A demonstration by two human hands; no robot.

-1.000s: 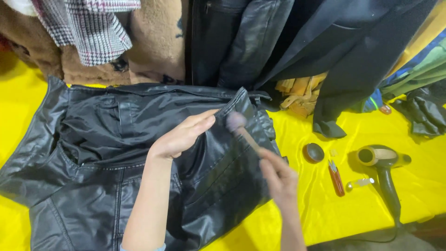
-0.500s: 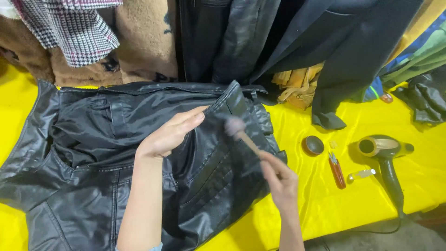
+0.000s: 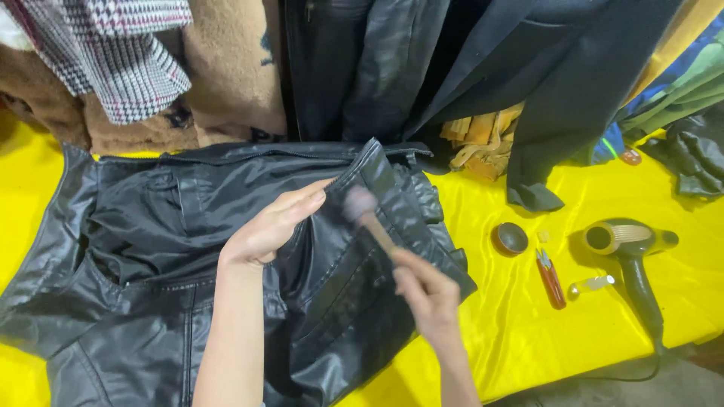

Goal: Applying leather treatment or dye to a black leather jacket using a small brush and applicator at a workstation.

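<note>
A black leather jacket (image 3: 151, 249) lies spread open on a yellow cloth (image 3: 573, 332). My left hand (image 3: 271, 226) rests flat on the jacket's front panel, fingers stretched toward the zip edge. My right hand (image 3: 426, 290) grips the wooden handle of a small round brush (image 3: 360, 203), whose blurred pinkish head touches the jacket's edge just right of my left fingertips.
On the cloth to the right lie a small round dark tin (image 3: 510, 239), a red snipper (image 3: 551, 277), a little glass vial (image 3: 592, 285) and a dark hair dryer (image 3: 630, 252). Hanging coats (image 3: 467, 68), a checked garment (image 3: 121, 53) and folded tan fabric (image 3: 483, 139) crowd the back.
The brush head has shifted slightly along the jacket's edge, moving in small strokes. My left hand stays pressed on the panel. The view has drifted a little.
</note>
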